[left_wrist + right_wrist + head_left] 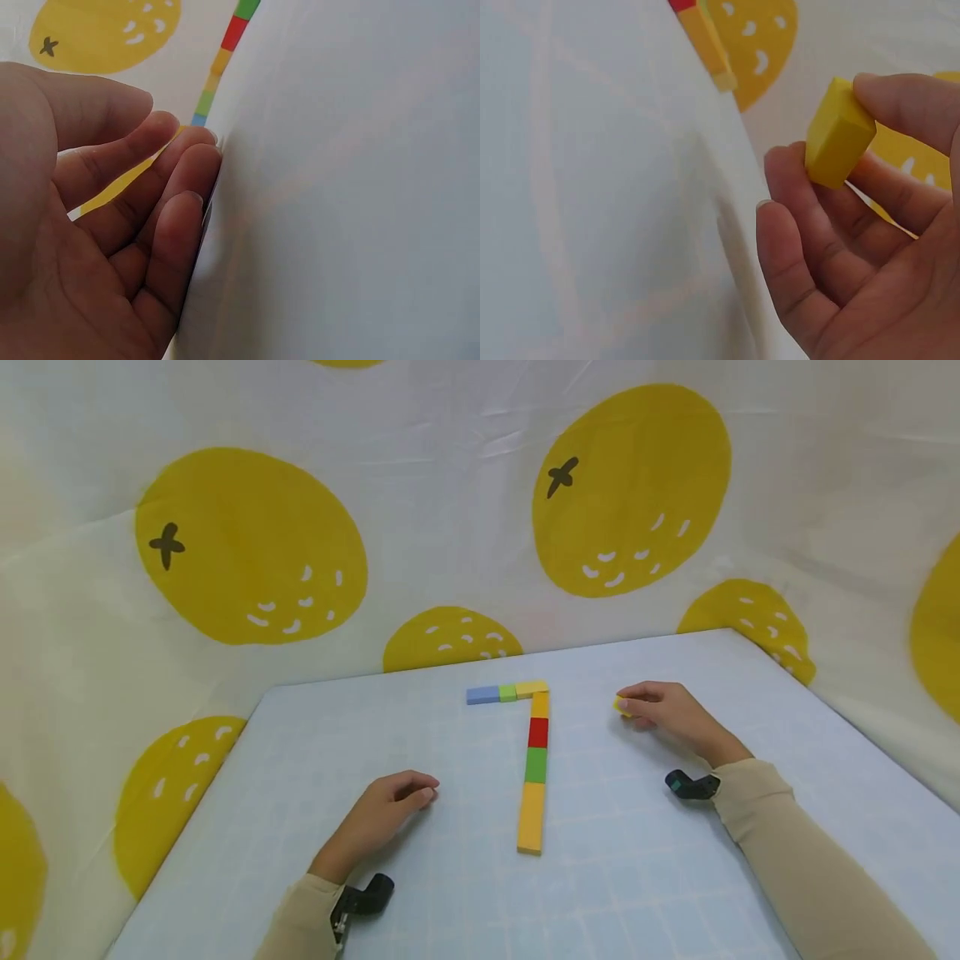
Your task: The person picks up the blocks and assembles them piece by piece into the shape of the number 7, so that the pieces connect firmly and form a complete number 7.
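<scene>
My right hand [667,714] pinches a small yellow block [841,135] between thumb and fingers, to the right of a row of blocks. That row runs toward me: an orange-yellow block [540,704], a red block [538,732], a green block [536,765] and a longer orange-yellow block [531,818] nearest. From its far end a shorter arm goes left, with a yellow block [532,689], a light green block [507,693] and a blue block [483,695]. My left hand [378,814] rests on the table left of the row, fingers loosely curled around nothing.
A pale blue checked cloth covers the table [615,860]. Behind and beside it hangs a white curtain [450,527] printed with large yellow fruit shapes. A black camera [367,897] is strapped at the left wrist, another camera [692,785] at the right.
</scene>
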A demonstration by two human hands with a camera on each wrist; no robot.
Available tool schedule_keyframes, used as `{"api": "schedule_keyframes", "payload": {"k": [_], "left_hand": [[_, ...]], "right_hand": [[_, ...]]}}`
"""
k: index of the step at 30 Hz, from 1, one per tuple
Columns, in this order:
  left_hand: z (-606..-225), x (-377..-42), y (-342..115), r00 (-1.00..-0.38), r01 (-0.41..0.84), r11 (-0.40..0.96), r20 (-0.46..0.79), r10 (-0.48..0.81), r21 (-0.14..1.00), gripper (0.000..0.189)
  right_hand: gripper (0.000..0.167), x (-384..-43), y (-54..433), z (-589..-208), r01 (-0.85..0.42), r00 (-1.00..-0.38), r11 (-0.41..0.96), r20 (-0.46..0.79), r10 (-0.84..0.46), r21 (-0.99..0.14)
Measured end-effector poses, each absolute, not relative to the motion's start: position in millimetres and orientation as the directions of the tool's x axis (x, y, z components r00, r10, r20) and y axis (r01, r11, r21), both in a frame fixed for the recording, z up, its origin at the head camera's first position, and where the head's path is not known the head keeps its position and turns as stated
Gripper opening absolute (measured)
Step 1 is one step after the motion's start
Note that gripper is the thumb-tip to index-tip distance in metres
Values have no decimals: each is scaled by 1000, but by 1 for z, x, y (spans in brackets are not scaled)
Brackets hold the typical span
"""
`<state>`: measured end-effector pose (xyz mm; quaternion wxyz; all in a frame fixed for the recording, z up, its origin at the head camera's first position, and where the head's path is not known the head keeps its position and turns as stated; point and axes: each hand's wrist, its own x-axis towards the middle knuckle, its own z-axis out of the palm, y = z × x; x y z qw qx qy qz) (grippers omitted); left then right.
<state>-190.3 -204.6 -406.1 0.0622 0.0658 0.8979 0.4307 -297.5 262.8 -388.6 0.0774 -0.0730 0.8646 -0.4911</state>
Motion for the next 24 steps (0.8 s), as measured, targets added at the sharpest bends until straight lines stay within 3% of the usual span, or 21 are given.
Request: {"api": "schedule_keyframes", "payload": {"k": [8,24], "left_hand": [[-405,-195,-200,-985,51,643,-67,157,764,12],[-404,-195,-206,-973,122,625,-32,229,771,18]], "right_hand": [[53,-304,242,-388,-97,-965,408,-15,-262,-908],[51,-314,213,-391,-84,-964,387,-24,-266,-918]]}}
